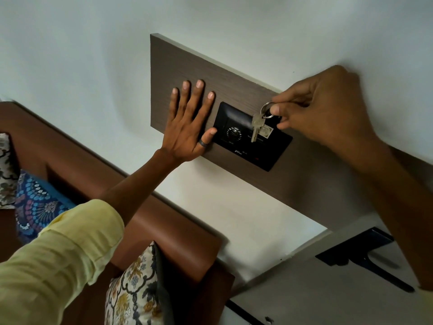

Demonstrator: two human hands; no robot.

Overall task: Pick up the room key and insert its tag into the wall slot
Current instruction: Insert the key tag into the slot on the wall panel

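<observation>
A white wall [70,55] carries a wood-grain panel [178,64], tilted in the view, with a black switch plate [276,148] set into it. Below the panel runs a brown padded headboard [164,221]; patterned cushions [133,285] lean against its lower edge, and a dark wall bracket [358,252] sits lower right.

The left hand [187,127], in a pale yellow sleeve [58,254], lies flat on the panel with its fingers spread, the thumb touching the left edge of the switch plate; a dark ring [203,143] circles the thumb.

The right hand [325,109] is pressed together at the fingertips, pinching a metal key ring [267,109] just in front of the plate's upper right part. The room key [256,127] hangs from this ring, blade downward, over a small pale square [266,132] on the plate. Whether the tag is in the wall slot cannot be told: the fingers and key cover that spot. A round dial [234,133] sits left of the key.
</observation>
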